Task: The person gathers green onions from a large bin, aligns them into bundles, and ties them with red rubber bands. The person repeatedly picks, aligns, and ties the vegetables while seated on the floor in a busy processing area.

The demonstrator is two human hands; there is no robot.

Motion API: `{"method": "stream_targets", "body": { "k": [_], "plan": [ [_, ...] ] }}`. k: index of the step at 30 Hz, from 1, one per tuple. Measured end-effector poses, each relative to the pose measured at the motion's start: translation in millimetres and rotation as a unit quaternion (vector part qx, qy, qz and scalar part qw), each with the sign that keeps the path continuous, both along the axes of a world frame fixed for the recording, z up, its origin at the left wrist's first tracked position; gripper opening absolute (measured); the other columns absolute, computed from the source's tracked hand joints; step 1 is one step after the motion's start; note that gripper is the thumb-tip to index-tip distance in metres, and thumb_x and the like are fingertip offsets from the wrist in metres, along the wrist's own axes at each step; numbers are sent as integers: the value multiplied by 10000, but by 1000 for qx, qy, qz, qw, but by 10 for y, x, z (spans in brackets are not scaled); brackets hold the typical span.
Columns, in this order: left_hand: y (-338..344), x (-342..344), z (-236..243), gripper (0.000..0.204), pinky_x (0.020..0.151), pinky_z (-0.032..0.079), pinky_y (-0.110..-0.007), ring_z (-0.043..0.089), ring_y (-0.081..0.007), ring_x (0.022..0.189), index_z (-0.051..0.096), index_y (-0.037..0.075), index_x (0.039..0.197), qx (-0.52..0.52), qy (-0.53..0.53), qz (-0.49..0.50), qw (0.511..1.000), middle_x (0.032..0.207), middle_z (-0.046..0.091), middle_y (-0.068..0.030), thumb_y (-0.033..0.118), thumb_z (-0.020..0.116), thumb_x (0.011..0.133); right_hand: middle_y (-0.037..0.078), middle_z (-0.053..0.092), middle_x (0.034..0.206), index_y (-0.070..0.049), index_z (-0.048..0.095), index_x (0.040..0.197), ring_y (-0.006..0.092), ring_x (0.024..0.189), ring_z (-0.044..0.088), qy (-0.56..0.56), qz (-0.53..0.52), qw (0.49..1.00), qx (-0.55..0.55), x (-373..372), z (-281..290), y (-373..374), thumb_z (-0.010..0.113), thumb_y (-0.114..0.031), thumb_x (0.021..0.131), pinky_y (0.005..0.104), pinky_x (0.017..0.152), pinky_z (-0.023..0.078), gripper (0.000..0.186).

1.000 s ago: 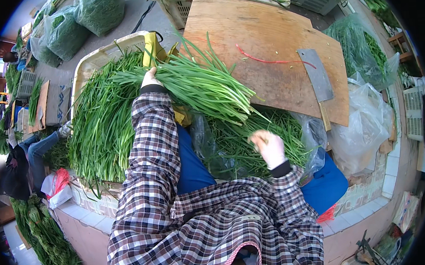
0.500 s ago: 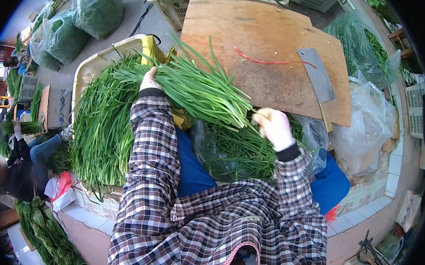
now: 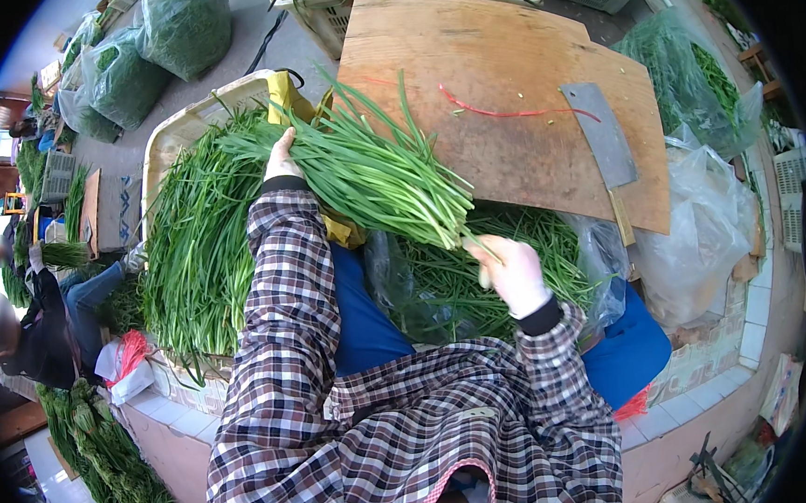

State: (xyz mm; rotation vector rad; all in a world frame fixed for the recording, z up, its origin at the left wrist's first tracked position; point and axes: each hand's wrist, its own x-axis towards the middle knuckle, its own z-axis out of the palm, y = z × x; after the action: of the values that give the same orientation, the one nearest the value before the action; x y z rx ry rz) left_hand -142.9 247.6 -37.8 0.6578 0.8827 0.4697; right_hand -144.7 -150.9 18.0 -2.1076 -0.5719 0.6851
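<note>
A bunch of long green chives (image 3: 374,174) is held by my gloved left hand (image 3: 281,157), closed round its leafy part. The pale stem ends point right, over an opened plastic bag of loose green leaves (image 3: 425,292). Just beside those ends, my gloved right hand (image 3: 510,274) is closed in a pinch on a thin chive stalk (image 3: 480,248). Its tip touches or nearly touches the bunch; I cannot tell which. Many more chives (image 3: 193,257) fill a pale crate (image 3: 147,167) left of my left arm.
Ahead lies a wooden board (image 3: 492,58) bearing a cleaver (image 3: 599,135) and a red strip (image 3: 491,113). A clear plastic bag (image 3: 697,240) stands right of it. Stuffed bags of greens (image 3: 187,33) sit far left. Another person (image 3: 44,323) sits at the left.
My right hand has moved down and slightly left, with the thin stalk now showing from its fingers. The bunch's stem ends have shifted a little left; my left hand has barely moved.
</note>
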Motion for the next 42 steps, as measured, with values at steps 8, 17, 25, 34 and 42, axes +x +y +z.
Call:
{"method": "stream_targets", "body": {
  "k": [8, 17, 25, 34, 42],
  "plan": [
    [39, 27, 15, 374, 822, 526, -424, 632, -273, 911, 620, 68, 1107, -4, -78, -38, 996, 1069, 656, -98, 338, 642, 850, 120, 677, 943, -33, 440, 1347, 113, 719, 621, 399, -77, 856, 320, -149, 15, -66, 510, -348, 952, 208, 603, 482, 510],
    [-151, 56, 362, 265, 627, 537, -334, 596, -182, 665, 637, 91, 1029, 29, -176, -41, 983, 756, 623, -10, 263, 673, 831, 85, 660, 826, -10, 543, 1223, 81, 601, 577, 297, -76, 927, 214, -209, -273, -697, 476, -321, 968, 179, 538, 452, 408],
    [-134, 222, 423, 252, 736, 538, -349, 621, -164, 749, 641, 98, 1006, -30, -353, -136, 925, 856, 648, -8, 277, 653, 828, 80, 673, 851, 26, 442, 1295, 88, 617, 599, 445, -3, 870, 212, -270, 226, 13, 579, -198, 924, 181, 533, 463, 454],
    [-163, 152, 328, 222, 817, 529, -336, 620, -172, 876, 614, 56, 1009, 12, -113, -142, 983, 932, 645, -40, 155, 695, 827, 56, 662, 689, -94, 710, 982, 182, 567, 604, 77, 50, 979, -181, -221, -485, -905, 600, -191, 859, 319, 569, 487, 191],
    [-73, 191, 247, 174, 699, 549, -329, 630, -177, 754, 627, 63, 930, 36, -118, -156, 980, 839, 642, -26, 206, 683, 848, 30, 587, 658, -160, 661, 1037, 226, 553, 593, -222, -91, 969, -52, -178, 212, 112, 675, -487, 775, 358, 512, 467, 419]
  ]
}}
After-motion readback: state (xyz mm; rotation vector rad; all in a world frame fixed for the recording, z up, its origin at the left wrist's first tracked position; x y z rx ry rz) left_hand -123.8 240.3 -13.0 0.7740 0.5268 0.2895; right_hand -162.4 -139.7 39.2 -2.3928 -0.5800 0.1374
